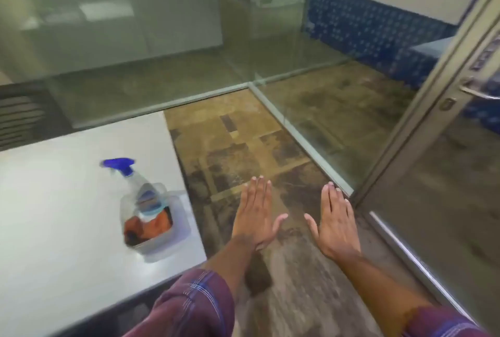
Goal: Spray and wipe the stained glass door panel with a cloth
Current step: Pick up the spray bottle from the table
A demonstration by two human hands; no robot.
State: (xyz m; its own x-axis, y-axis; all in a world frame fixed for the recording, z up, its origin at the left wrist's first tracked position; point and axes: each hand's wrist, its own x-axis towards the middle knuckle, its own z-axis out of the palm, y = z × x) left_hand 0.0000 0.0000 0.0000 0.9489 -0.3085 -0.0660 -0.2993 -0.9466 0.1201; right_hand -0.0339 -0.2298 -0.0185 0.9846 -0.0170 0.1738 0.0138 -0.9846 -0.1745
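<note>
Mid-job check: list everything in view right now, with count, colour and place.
spray bottle: 1, clear, blue trigger, standing in the tub
cloth: 1, orange, in the tub
tub: 1, clear plastic, table's right edge
table: 1, white, left
glass door: 1, metal-framed, right
door handle: 1, silver, far right
glass partitions: 2, clear, cornered ahead
floor: 1, patchy brown, centre
left hand: 1, flat, empty, over floor
right hand: 1, flat, empty, near door frame

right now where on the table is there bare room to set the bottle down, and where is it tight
The white table is bare left of the clear tub and behind it toward the glass partition. Crowded only by its right edge, where the tub holds the spray bottle and orange cloth.
</note>
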